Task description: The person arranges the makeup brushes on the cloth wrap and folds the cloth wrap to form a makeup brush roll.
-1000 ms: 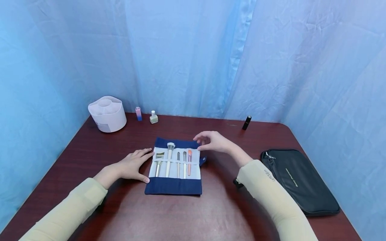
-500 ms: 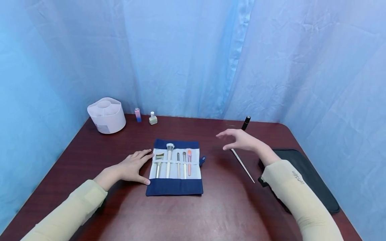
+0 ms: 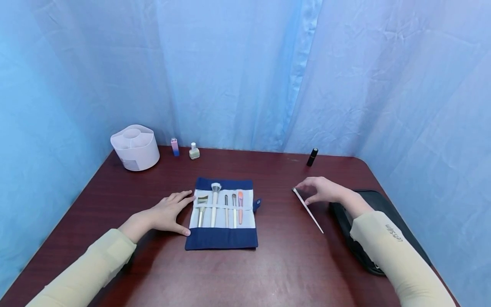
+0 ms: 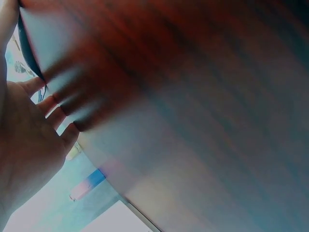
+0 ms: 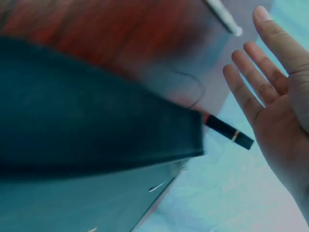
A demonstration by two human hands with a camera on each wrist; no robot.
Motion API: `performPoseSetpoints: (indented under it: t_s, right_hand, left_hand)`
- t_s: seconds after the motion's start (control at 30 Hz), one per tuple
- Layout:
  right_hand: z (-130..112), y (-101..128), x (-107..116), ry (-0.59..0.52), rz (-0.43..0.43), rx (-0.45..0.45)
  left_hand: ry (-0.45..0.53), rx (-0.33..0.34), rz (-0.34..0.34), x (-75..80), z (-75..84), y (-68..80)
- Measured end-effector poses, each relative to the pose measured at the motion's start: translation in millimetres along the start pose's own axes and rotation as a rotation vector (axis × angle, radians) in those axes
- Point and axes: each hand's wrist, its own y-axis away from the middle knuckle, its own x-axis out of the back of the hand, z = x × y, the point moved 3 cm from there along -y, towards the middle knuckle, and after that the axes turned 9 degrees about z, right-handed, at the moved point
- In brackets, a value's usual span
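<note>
Right hand (image 3: 324,190), fingers loose and holding nothing, hovers at the far tip of the thin white brush (image 3: 308,210) lying toward the table's (image 3: 284,264) right edge, beside the black pouch (image 3: 377,230). Left hand (image 3: 168,209) presses flat against the unrolled brush roll (image 3: 222,236) mid-table. Reaching step, I judge; next calls for pinching the slim handle cleanly

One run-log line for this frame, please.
left hand: flat beside brush roll | right hand: open over loose white brush | black pouch: right
</note>
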Motion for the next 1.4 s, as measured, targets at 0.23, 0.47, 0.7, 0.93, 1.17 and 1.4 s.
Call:
performPoseSetpoints:
  t_s: [0.23,0.47,0.7,0.93,1.17,1.4]
  right_hand:
    - [8.5,4.9,-9.6,0.033,-0.019,-0.016]
    - [8.2,1.8,-16.6,0.013,-0.014,-0.005]
    - [9.8,-1.5,-22.8,-0.014,-0.026,-0.025]
    - [7.2,-2.8,-22.7,-0.058,-0.038,-0.065]
    - [5.1,-3.8,-24.0,-0.085,-0.041,-0.099]
    - [3.8,-2.6,-22.2,-0.123,-0.046,-0.145]
  left_hand:
    - [0.005,0.004,0.002,0.3,0.3,0.2]
    - [0.005,0.009,0.000,0.7,0.8,0.2]
    - [0.000,0.017,-0.003,1.3,1.5,0.1]
    - [0.005,0.012,0.000,1.8,1.6,0.4]
    - [0.023,-0.012,0.027,0.5,1.8,1.5]
    - [0.034,0.006,0.006,1.1,4.1,1.8]
